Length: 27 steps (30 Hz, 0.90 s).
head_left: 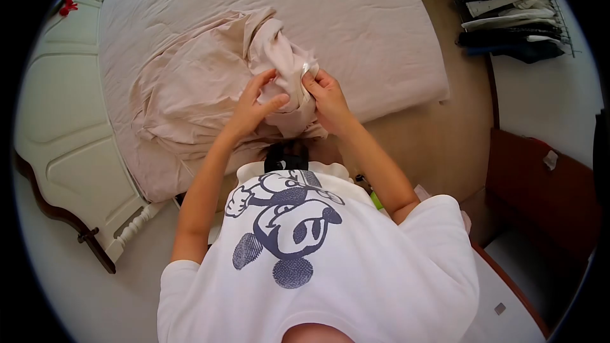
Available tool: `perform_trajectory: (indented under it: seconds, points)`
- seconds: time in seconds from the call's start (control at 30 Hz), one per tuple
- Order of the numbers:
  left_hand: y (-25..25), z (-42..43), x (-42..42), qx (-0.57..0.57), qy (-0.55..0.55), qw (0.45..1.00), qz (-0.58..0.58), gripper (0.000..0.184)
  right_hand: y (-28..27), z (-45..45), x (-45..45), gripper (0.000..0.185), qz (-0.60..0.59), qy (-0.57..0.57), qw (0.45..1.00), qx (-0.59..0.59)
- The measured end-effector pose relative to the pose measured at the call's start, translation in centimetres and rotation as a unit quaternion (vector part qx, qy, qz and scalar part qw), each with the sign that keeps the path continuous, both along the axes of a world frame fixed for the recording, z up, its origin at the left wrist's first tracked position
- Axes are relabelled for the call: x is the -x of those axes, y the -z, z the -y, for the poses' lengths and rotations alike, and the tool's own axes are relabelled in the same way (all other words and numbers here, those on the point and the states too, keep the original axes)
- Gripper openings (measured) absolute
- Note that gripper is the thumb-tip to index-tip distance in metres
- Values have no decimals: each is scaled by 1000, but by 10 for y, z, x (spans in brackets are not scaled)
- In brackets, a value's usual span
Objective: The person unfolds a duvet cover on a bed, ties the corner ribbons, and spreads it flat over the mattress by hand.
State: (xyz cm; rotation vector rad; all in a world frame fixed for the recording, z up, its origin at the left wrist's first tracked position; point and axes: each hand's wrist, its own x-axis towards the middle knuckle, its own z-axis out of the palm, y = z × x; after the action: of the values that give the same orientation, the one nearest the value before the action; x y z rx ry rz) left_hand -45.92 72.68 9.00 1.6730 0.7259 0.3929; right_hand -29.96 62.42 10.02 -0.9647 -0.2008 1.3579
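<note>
"On the bed (381, 32), is the pink cloth (184, 82) lying bunched?"
"Yes, looking soft, light; right hand (327, 96) is pinching its edge, left hand (253, 107) is curving wide beside. Probably, edge is offering surest hold."

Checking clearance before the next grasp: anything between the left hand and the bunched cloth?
Nothing visible blocks the left hand; its spread fingers are right at the bunched cloth. The right hand pinches the cloth's edge opposite.
</note>
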Motion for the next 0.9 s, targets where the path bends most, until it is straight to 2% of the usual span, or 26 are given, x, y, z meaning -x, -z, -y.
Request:
perform_trajectory:
  seconds: [0.1, 0.13, 0.17, 0.2, 0.33, 0.43, 0.47, 0.53, 0.63, 0.73, 0.83, 0.87, 0.9]
  points:
    - [-20, 20, -20, -28, 77, 996, -21, 52, -8, 12, -1, 27, 78, -30, 996, -15]
    - [-18, 19, -20, -4, 89, 996, 12, 39, -14, 13, 2, 28, 110, -41, 993, -9]
    - [-12, 19, -16, 34, 59, 998, 16, 34, -16, 14, 6, 29, 140, -50, 989, -1]
    - [-3, 18, -7, 73, 30, 997, 19, 29, -14, 14, 7, 29, 95, -67, 993, 0]
    - [19, -4, 57, 172, -88, 980, 36, 17, 28, 9, -9, 30, 202, -20, 979, 20]
    - [5, -14, 98, 217, -186, 950, 129, 17, 114, 11, -24, 40, 411, -35, 909, 54]
    - [-2, -16, 112, 237, -223, 932, 161, 17, 124, 10, -19, 46, 485, -63, 871, 56]
    - [-25, -21, 137, 256, -220, 918, 206, 19, 141, 7, -10, 61, 622, -117, 772, 56]
    - [-62, -24, 162, 250, -236, 899, 273, 23, 168, -24, 26, 70, 579, -158, 776, 194]
    - [-105, -20, 173, 190, -262, 889, 325, 28, 171, -47, 43, 51, 624, -179, 717, 251]
    - [-131, -27, 208, 164, -278, 862, 390, 33, 192, -69, 33, 27, 621, -261, 703, 226]
    - [-138, -32, 226, 165, -281, 849, 415, 35, 203, -73, 30, 26, 662, -184, 691, 225]
    - [-146, -36, 237, 171, -275, 842, 431, 35, 215, -75, 16, 27, 641, -147, 714, 240]
